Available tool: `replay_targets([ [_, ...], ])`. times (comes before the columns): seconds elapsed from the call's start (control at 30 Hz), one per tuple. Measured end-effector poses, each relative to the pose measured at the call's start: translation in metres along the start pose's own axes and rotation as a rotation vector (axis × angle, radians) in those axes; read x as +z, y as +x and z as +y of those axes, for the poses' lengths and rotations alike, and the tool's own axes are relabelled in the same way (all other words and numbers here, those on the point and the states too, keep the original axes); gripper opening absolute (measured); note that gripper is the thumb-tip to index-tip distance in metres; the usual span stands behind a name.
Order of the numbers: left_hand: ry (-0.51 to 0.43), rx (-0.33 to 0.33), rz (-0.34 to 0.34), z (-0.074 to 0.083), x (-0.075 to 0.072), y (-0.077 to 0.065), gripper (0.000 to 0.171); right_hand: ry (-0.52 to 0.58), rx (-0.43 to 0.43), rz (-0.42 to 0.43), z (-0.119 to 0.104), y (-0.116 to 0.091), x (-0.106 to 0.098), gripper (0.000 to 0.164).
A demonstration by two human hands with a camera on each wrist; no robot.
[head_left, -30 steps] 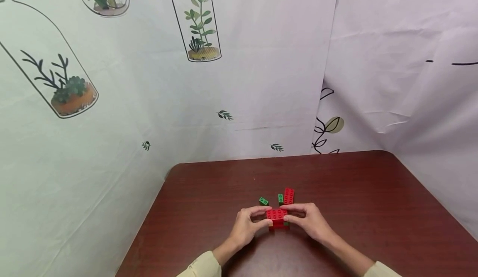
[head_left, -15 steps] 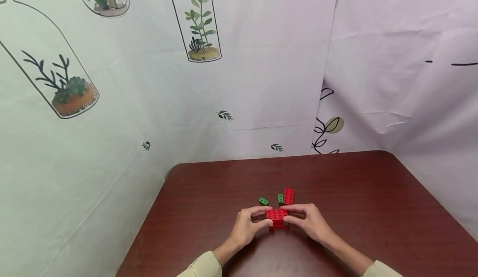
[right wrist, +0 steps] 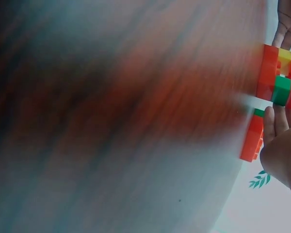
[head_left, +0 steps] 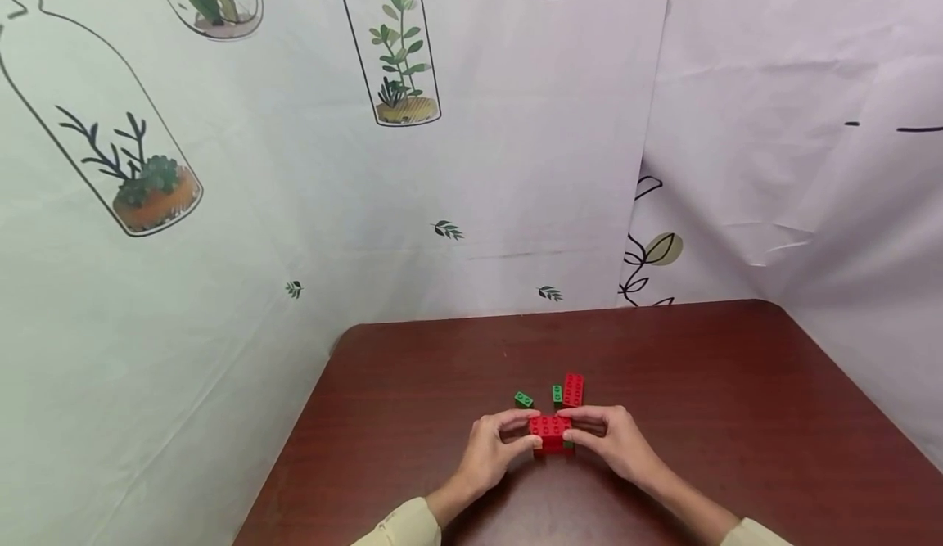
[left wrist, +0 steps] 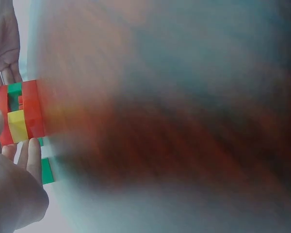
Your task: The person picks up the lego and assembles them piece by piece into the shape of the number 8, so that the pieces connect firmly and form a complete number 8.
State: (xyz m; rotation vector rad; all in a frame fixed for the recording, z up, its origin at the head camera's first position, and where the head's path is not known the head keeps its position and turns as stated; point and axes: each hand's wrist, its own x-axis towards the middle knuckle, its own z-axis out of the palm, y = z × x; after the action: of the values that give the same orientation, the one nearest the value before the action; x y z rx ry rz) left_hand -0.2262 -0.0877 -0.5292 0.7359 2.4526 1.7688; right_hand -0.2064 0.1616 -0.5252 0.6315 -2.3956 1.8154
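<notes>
Brown-red tbl (head_left: 412,390), brick stack (head_left: 551,431) btwn hands (head_left: 488,450) (head_left: 619,444) — plant-print sheets (head_left: 508,169) behind.

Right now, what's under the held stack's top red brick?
Under the top red brick: a yellow brick at left, a green brick at right, both on a lower red brick whose studs show between them. The lower one's underside is hidden.
</notes>
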Motion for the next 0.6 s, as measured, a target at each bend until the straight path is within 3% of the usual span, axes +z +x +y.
replay_targets([
  [0.2,0.061,0.019,0.011,0.0024,-0.0006,-0.0008,0.035,-0.026,-0.032,0.002,0.0016,0.0011,0.0006,0.034],
  [0.6,0.133,0.063,-0.007,0.0019,-0.0011,0.0025,0.034,-0.054,0.003,-0.033,0.0034,0.0042,-0.0032,0.034],
])
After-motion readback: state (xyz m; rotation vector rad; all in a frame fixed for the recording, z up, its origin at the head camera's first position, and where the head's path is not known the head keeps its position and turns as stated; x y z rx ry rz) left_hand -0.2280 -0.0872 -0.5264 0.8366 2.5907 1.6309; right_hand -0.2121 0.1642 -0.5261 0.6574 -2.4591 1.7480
